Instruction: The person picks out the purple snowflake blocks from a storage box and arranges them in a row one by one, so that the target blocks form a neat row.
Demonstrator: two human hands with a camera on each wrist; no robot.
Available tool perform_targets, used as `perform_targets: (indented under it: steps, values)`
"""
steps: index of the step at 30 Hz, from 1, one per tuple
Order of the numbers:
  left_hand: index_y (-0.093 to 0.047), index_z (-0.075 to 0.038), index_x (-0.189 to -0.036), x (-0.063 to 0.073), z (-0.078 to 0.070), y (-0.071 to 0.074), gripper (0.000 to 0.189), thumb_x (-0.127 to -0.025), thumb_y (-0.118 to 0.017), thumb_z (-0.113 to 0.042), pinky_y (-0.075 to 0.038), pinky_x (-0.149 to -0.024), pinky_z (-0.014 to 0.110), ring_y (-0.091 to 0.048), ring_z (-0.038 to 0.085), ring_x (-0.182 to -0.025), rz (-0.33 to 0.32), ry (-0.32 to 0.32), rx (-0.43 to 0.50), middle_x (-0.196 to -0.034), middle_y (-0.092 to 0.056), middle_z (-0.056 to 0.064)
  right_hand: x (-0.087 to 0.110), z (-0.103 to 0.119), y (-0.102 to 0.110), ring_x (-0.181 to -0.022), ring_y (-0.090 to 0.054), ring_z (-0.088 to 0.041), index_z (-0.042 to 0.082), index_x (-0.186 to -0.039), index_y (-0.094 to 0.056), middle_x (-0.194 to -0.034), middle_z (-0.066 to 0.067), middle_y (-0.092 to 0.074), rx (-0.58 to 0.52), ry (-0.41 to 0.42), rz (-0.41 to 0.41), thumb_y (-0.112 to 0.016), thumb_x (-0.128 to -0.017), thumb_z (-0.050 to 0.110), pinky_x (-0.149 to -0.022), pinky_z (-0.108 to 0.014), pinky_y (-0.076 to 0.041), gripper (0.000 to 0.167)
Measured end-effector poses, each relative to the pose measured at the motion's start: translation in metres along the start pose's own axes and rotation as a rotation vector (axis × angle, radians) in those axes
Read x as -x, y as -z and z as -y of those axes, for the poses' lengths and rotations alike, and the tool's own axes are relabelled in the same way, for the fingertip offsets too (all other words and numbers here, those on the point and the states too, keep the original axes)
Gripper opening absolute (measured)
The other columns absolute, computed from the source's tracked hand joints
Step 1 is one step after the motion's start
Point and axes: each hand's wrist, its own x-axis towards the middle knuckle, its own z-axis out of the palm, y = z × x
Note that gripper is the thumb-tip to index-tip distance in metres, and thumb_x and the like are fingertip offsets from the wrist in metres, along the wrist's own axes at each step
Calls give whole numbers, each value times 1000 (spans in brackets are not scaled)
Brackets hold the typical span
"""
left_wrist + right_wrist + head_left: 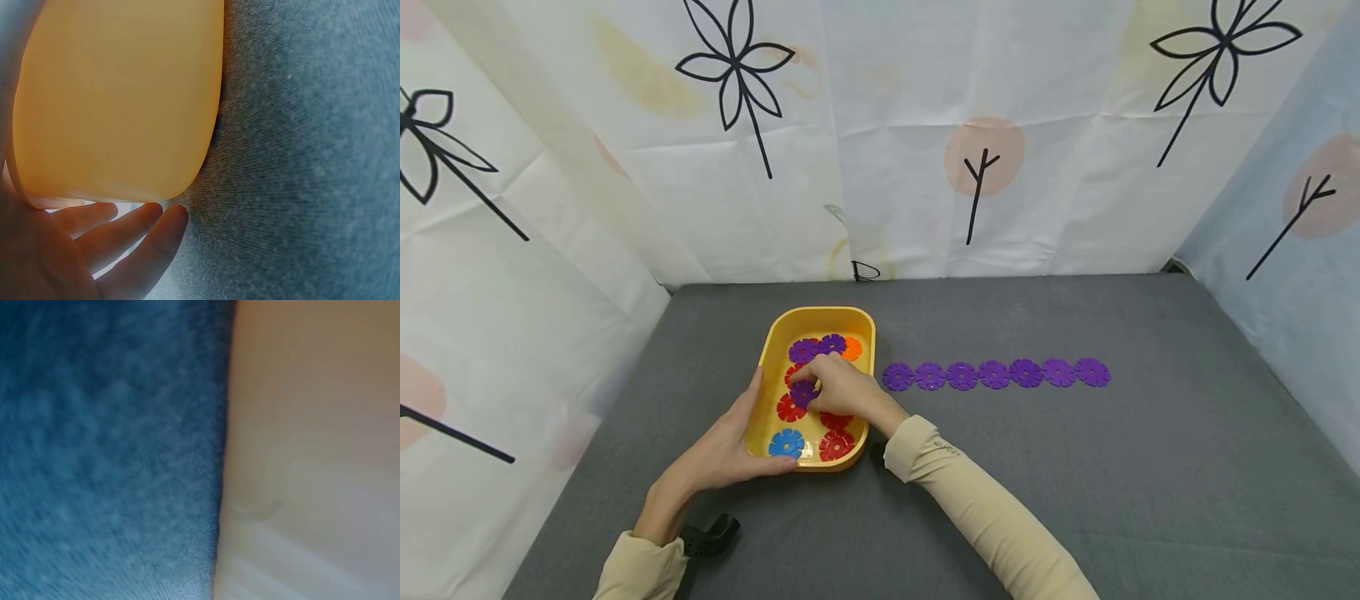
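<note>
A yellow tray [758,446] holds flower-shaped plastic discs in purple, red, orange and blue. My left hand [726,446] grips its near left corner, thumb along the near rim and fingers along the left side. Close up in the left wrist view, fingertips [169,228] touch the tray's wall [119,106]. Over the tray's middle, my right hand [846,387] pinches a purple flower disc [803,394] between thumb and fingers. Beneath and around it lie red discs [837,445], a blue disc [786,442] and an orange disc [852,348]. The right wrist view shows no hand.
Right of the tray, several purple discs [994,374] form a straight row across the grey tabletop [1075,483]. Printed white cloth [895,167] hangs behind the table and at both sides. A black band [711,537] sits at my left wrist.
</note>
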Motion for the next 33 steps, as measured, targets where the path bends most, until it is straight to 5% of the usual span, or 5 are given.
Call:
perform_targets:
  steps: [15,24,33]
  values:
    - [11,-13,-164,1,-1,2,132,-80,-83,-51,-46,-111,58,-40,41,-142,1,14,4,-170,-13,22,0,1,3,-92,-67,-12,10,-130,-72,-121,-4,-77,-80,36,-14,-82,-85,7,-70,-13,-56,46]
    - [12,-14,-164,1,-2,3,133,-80,-83,-52,-44,-112,59,-37,42,-145,9,29,7,-170,-12,22,3,1,5,-62,-56,-9,11,-132,-70,-115,-6,-78,-185,40,-62,-80,-87,6,-59,-15,-53,47]
    - [12,-15,-164,1,-2,1,135,-78,-83,-55,-48,-110,56,-43,39,-140,11,36,8,-169,-16,21,12,-4,6,-75,-65,-12,7,-135,-67,-125,-11,-74,-325,104,-168,-79,-88,6,-65,-17,-56,48]
